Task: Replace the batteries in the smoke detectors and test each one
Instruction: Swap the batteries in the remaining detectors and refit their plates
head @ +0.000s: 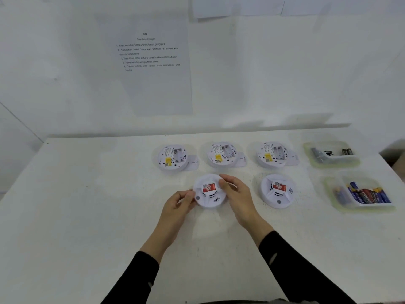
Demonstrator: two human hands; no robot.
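Black sleeves (131, 279) end in left hand (182, 202) and right hand (237, 194), both gripping the detector (209, 194) rim, where a slipped twist could knock it into the open units (222, 154) behind.

Wall sheet (153, 62): print blurred, not surely readable. Labels on back-row detectors (173, 157) too small to read. Right hand (237, 195) hides the right rim of near detector (208, 191). Far tray (307, 148): grey item (317, 155) unclear. Brands on batteries (370, 195) in near tray (338, 207) blurred. Sleeves (135, 279) cut off at bottom edge.
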